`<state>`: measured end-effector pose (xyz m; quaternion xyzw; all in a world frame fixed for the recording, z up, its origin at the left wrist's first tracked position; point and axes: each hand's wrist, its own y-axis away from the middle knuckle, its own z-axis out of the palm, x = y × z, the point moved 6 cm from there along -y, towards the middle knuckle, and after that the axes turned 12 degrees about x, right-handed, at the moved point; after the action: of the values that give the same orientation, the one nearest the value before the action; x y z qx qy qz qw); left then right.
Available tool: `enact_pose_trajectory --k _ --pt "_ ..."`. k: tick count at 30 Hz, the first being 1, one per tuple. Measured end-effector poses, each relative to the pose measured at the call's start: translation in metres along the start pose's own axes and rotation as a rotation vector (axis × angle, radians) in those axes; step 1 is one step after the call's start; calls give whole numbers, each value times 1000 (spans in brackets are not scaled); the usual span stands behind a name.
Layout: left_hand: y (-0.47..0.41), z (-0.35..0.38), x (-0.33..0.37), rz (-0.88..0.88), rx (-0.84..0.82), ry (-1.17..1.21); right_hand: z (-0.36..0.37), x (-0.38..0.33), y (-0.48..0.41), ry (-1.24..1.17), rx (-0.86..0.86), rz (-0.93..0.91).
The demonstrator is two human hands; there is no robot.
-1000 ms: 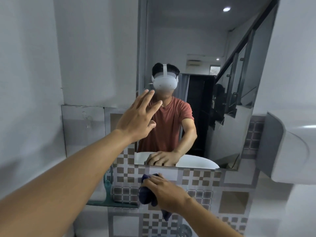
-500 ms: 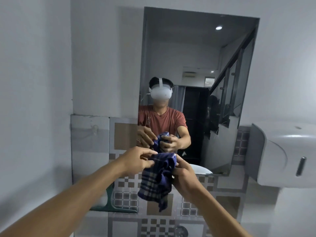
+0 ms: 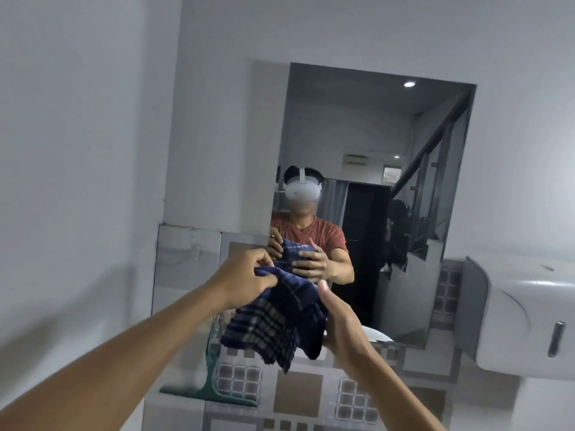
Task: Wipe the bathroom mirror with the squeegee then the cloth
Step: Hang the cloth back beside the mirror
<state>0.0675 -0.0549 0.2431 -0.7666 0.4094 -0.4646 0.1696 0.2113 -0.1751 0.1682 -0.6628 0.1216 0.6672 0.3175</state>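
Observation:
A dark blue plaid cloth (image 3: 273, 325) hangs between my two hands in front of the wall mirror (image 3: 367, 144). My left hand (image 3: 245, 276) pinches the cloth's upper edge with curled fingers. My right hand (image 3: 339, 325) holds the cloth's right side, thumb up, its fingers hidden behind the fabric. Both hands are short of the glass, near its lower left corner. The green squeegee (image 3: 214, 384) hangs against the tiled wall below my left forearm, blade at the bottom. The mirror reflects a person with a headset holding the same cloth.
A white dispenser (image 3: 525, 318) juts out from the wall at the right, close to the mirror's lower right corner. Patterned tiles (image 3: 298, 396) cover the wall below the mirror. A white wall stands close on the left.
My left hand came down off the mirror and took hold of the cloth. My right hand lifted the cloth from below the mirror. Both hands have spread it wider since half a second ago.

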Motion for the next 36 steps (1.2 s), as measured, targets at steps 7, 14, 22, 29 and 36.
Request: enact_pose_trajectory --k 7,14,22,29,36 --pt "0 -45 -31 -52 140 26 54 -13 -19 267 96 -371" --pt "0 -82 -80 -141 237 20 110 -16 -50 377 78 -464" --pt "-35 -117 -107 0 414 -104 167 -46 -95 585 34 -686" --pt "-82 -131 -110 162 510 -295 213 -70 -128 1004 139 -1049" --pt "-77 -113 -138 103 353 -388 220 -41 -142 1146 34 -1092"
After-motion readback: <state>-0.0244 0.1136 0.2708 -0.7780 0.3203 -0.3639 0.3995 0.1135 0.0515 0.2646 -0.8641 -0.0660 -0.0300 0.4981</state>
